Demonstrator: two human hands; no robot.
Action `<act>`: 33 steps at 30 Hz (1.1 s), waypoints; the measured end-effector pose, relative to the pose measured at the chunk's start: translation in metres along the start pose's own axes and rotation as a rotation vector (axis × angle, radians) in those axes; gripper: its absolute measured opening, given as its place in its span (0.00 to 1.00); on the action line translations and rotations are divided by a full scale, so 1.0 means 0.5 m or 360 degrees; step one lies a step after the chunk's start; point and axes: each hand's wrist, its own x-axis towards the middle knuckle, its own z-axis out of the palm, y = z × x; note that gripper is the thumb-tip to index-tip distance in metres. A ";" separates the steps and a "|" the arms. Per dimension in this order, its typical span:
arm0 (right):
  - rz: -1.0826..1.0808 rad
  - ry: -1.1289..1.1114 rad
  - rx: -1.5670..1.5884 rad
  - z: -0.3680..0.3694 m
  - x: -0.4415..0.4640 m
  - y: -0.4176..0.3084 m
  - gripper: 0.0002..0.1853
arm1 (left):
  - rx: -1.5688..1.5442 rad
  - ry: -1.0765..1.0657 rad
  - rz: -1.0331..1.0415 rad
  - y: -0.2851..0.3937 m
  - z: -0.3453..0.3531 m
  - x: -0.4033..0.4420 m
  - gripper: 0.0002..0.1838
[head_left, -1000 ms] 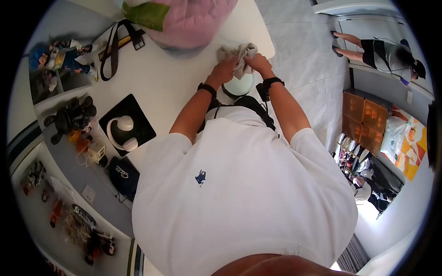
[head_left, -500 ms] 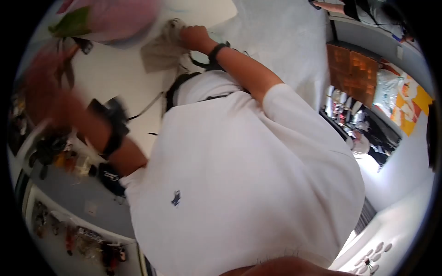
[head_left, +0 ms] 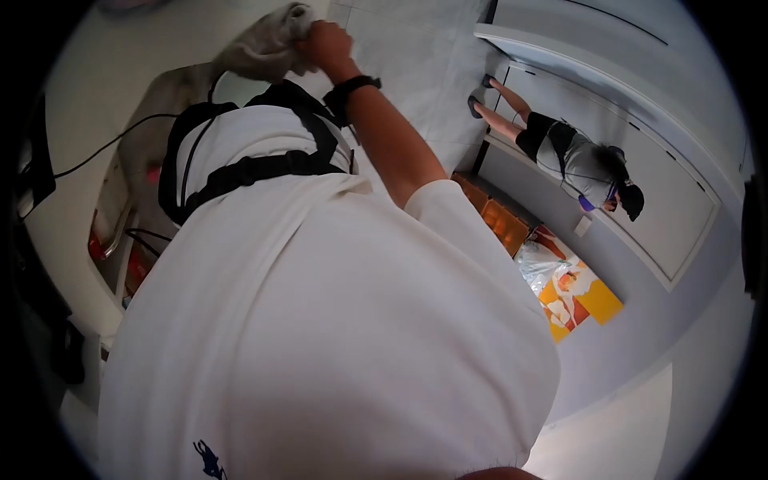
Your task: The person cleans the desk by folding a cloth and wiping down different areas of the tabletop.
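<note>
My right hand [head_left: 324, 50], fingers curled closed, grips the bunched grey cloth [head_left: 268, 48] near the right edge of the table [head_left: 112, 72]; whether cloth and table touch, I cannot tell.

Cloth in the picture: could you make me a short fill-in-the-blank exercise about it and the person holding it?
The cloth is in the camera wearer's ____ hand.
The wristband on that arm is ____ in colour.
The camera wearer's T-shirt is ____ in colour.

Missing words: right; black; white.
</note>
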 end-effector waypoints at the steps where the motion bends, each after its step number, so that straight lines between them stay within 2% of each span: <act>1: -0.0011 0.0001 -0.0026 0.006 0.001 -0.019 0.24 | -0.0001 0.0003 -0.0036 -0.010 0.015 -0.023 0.13; 3: -0.0313 0.0097 0.0135 0.016 -0.041 -0.027 0.11 | 0.0052 -0.0011 -0.0112 0.023 0.028 -0.055 0.13; 4: -0.0302 0.0071 0.0172 0.058 -0.066 -0.030 0.11 | 0.0068 -0.0005 -0.0126 0.039 0.031 -0.062 0.13; 6: -0.0506 0.0253 0.0193 0.122 -0.038 -0.030 0.09 | 0.0097 0.0005 -0.0115 0.042 0.045 -0.066 0.13; 10: -0.0622 0.0181 0.0190 0.024 -0.051 -0.024 0.08 | 0.0127 0.0017 -0.0134 0.050 0.043 -0.081 0.13; 13: -0.0276 -0.0297 0.0302 -0.044 -0.030 -0.014 0.17 | 0.0164 -0.0007 -0.0161 0.068 0.027 -0.087 0.12; 16: -0.0208 -0.0199 0.0322 -0.099 -0.071 -0.046 0.18 | 0.0158 -0.0018 -0.0172 0.067 0.038 -0.082 0.12; 18: -0.0267 -0.0068 0.0180 -0.068 -0.060 -0.087 0.26 | 0.0127 0.0003 -0.0161 0.047 0.054 -0.079 0.12; 19: -0.0255 0.0133 0.0123 0.043 -0.020 -0.091 0.35 | 0.0130 0.0003 -0.0167 0.043 0.056 -0.074 0.12; 22: -0.0285 -0.0047 0.0375 -0.108 -0.033 -0.170 0.37 | 0.0147 -0.0065 -0.0176 0.047 0.037 -0.049 0.12; 24: -0.0416 0.0000 0.0293 -0.138 -0.032 -0.165 0.31 | 0.0145 -0.0107 -0.0183 0.046 0.038 -0.048 0.12; 25: -0.0405 -0.0001 0.0270 -0.121 -0.024 -0.144 0.31 | 0.0138 -0.0111 -0.0190 0.043 0.041 -0.045 0.12; 27: -0.0551 0.0170 0.0063 -0.051 -0.003 -0.078 0.25 | 0.0123 -0.0104 -0.0177 0.039 0.051 -0.046 0.12; 29: -0.0268 0.0145 -0.0026 -0.004 0.022 -0.027 0.20 | 0.0116 -0.0094 -0.0179 0.034 0.051 -0.049 0.12; 31: 0.0027 -0.0335 -0.0030 -0.115 0.014 -0.043 0.18 | 0.0114 -0.0107 -0.0170 0.037 0.045 -0.051 0.12; 32: 0.0014 -0.0345 -0.0010 -0.094 0.011 -0.054 0.18 | 0.0111 -0.0108 -0.0165 0.039 0.046 -0.050 0.12; 33: -0.0030 -0.0144 0.0062 -0.069 0.008 -0.044 0.17 | 0.0103 -0.0109 -0.0165 0.040 0.046 -0.054 0.12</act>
